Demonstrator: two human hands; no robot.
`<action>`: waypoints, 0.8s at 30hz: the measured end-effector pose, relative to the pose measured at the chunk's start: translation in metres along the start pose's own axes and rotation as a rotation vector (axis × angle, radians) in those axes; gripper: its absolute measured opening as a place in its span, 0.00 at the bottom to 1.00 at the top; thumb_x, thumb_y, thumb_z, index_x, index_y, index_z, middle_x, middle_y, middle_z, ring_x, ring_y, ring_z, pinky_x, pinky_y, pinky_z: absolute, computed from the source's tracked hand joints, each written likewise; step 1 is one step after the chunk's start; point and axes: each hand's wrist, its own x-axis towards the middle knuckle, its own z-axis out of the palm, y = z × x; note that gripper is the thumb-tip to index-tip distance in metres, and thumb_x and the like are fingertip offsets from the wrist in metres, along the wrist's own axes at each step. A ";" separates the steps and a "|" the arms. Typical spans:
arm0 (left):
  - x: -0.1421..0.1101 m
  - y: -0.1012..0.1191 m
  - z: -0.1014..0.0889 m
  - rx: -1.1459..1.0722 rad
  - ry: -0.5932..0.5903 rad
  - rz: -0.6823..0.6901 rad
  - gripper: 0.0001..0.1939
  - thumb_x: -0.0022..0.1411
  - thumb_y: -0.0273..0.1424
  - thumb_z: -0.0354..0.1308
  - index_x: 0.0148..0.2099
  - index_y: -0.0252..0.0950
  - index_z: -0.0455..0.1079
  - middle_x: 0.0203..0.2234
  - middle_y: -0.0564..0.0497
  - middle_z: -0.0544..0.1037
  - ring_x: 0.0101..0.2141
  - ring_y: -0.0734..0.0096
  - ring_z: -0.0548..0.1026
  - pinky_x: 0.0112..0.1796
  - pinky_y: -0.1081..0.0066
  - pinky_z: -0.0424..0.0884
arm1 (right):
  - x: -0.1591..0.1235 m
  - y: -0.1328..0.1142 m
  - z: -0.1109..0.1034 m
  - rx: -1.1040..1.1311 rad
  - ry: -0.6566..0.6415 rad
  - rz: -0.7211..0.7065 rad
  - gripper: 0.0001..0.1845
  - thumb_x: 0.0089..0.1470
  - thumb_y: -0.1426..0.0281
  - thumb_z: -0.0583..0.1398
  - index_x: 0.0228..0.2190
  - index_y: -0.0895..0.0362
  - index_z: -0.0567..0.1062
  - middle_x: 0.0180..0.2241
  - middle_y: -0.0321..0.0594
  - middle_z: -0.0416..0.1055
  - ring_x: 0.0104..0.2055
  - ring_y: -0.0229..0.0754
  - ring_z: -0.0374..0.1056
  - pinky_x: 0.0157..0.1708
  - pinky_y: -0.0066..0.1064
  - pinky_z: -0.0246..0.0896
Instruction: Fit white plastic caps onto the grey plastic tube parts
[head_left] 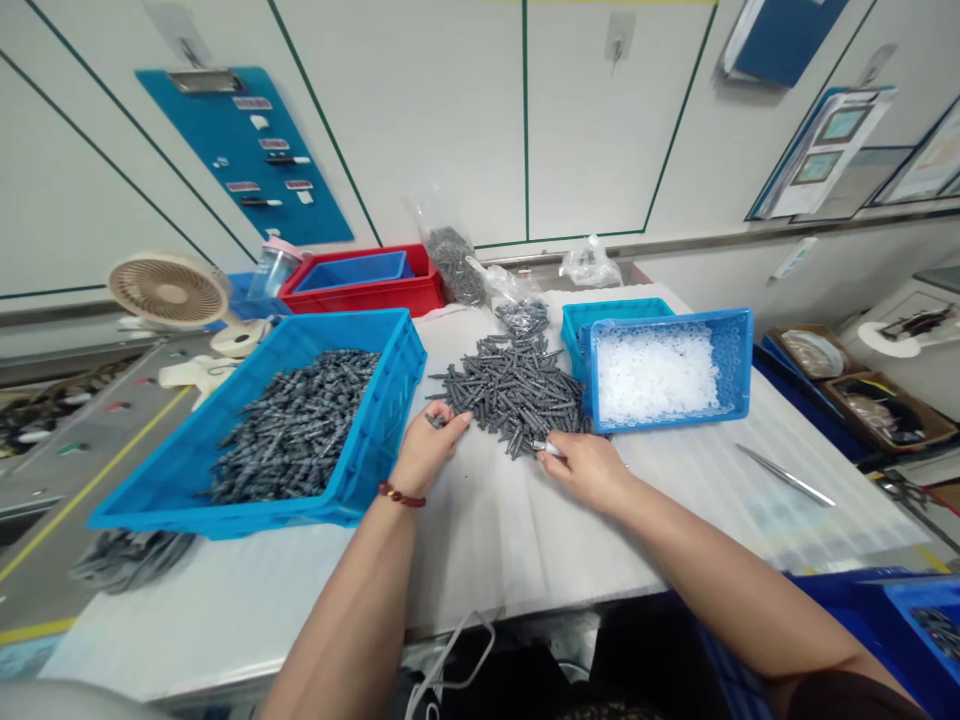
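Working over a loose heap of grey plastic parts [514, 395] near the middle of the tabletop [480, 545], the person has both bare hands at its near side. The left hand [429, 450], with a beaded bracelet [401, 493] at the wrist, has its grip closed on a small grey part [436, 421]. The right hand [586, 470] pinches a white-tipped part [547, 449] in its grip, at the heap's near right edge. A white sheet [495, 560] covers the tabletop beneath them. Just left of the heap sits a blue crate [394, 370] packed with similar grey parts. To the right, a blue tray of translucent white pieces [656, 372] overlaps a second blue crate [615, 312]. Steel tweezers [787, 475] lie toward the right edge, and a red crate [367, 298] stands beyond the far edge.
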 end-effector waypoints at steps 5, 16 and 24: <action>0.002 -0.003 0.013 0.574 -0.013 0.303 0.14 0.62 0.35 0.46 0.27 0.36 0.65 0.26 0.48 0.70 0.32 0.67 0.69 0.35 0.71 0.65 | -0.001 -0.001 0.000 0.035 -0.004 -0.012 0.11 0.59 0.63 0.51 0.36 0.56 0.68 0.31 0.37 0.71 0.31 0.38 0.65 0.26 0.28 0.41; -0.006 -0.005 0.027 0.512 -0.101 0.366 0.12 0.61 0.27 0.46 0.42 0.32 0.68 0.39 0.42 0.72 0.40 0.63 0.71 0.43 0.65 0.67 | 0.001 0.003 0.001 0.190 0.019 -0.103 0.09 0.61 0.70 0.49 0.32 0.58 0.68 0.30 0.38 0.68 0.31 0.37 0.63 0.29 0.26 0.45; -0.023 0.018 0.022 0.131 -0.246 0.373 0.12 0.60 0.34 0.49 0.42 0.35 0.70 0.33 0.48 0.75 0.34 0.69 0.72 0.37 0.71 0.68 | 0.001 0.005 -0.002 0.154 0.004 -0.058 0.11 0.60 0.67 0.50 0.30 0.57 0.69 0.28 0.36 0.68 0.29 0.36 0.62 0.27 0.26 0.43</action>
